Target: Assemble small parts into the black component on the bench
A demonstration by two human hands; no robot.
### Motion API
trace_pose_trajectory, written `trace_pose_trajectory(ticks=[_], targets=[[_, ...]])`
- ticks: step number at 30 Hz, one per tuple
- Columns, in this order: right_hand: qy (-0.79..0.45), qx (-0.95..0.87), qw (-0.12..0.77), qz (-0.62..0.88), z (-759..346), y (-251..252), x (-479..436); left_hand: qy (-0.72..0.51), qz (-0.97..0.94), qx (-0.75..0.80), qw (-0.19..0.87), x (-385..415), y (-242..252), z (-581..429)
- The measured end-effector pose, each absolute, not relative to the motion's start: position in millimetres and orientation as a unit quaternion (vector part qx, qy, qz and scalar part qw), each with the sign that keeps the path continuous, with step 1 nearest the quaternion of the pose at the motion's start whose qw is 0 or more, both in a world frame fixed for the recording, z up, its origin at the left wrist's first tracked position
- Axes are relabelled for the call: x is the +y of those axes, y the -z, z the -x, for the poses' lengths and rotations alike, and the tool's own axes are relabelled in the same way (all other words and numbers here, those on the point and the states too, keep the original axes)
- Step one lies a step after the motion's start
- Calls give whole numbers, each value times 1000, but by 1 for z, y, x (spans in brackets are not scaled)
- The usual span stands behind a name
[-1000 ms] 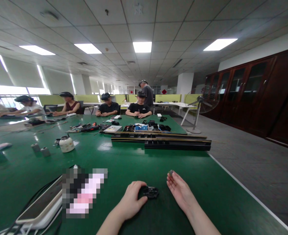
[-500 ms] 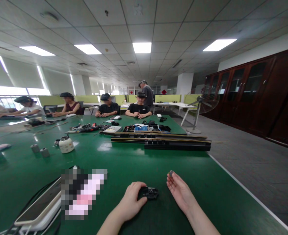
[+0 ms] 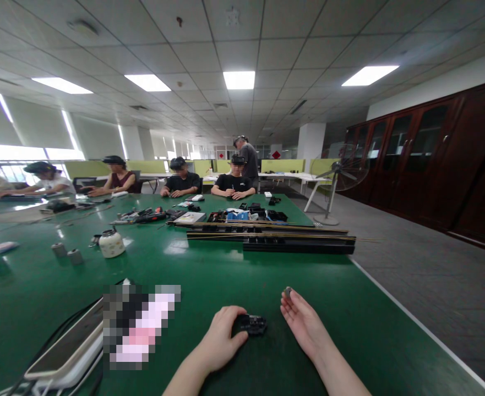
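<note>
Near edge of the green surface (image 3: 209, 275), a little right of its middle: my left hand (image 3: 221, 336) lies curled on a small black part (image 3: 254, 324), fingers wrapped round its left end, and the part rests flat on the surface. My right hand (image 3: 305, 325) lies just beside it, spread open with the palm up. A small grey piece (image 3: 287, 290) sits at its fingertips; I cannot tell whether it is pinched or only touching.

Progress, as I judge it: early. Part and grey piece are apart, and nothing shows as joined.

Count:
- One black part and one grey piece.
- Two grey cylinders (image 3: 67, 253) toward the left edge, with one white jar (image 3: 111, 243) near them.
- A bundle of long black rails (image 3: 275, 240) across the middle, reaching the right edge; I cannot count them.
- One tablet (image 3: 63, 355) at the near left corner.
- Six co-workers (image 3: 234, 182) at the far end, five seated and one standing.
- One floor fan (image 3: 341, 175) off the surface to the right.
</note>
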State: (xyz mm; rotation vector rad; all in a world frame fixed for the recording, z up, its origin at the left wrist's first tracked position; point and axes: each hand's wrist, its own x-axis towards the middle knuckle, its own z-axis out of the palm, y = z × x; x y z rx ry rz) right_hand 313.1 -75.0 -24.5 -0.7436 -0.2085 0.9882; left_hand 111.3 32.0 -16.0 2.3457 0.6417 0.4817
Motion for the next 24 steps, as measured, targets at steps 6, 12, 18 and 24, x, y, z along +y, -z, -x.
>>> trace_pose_trajectory(ticks=[6,12,18,24], targets=[[-466,-96,810,343,-314,25,-75,-193,-892,243,330,32,18,-110],[-468,-93,812,337,-314,25,-76,-188,-892,247,330,31,15,-111],[-468,-82,814,334,-314,25,-75,-194,-894,239,325,33,19,-111],[-466,-84,812,342,-313,21,-76,-197,-892,241,326,33,19,-111]])
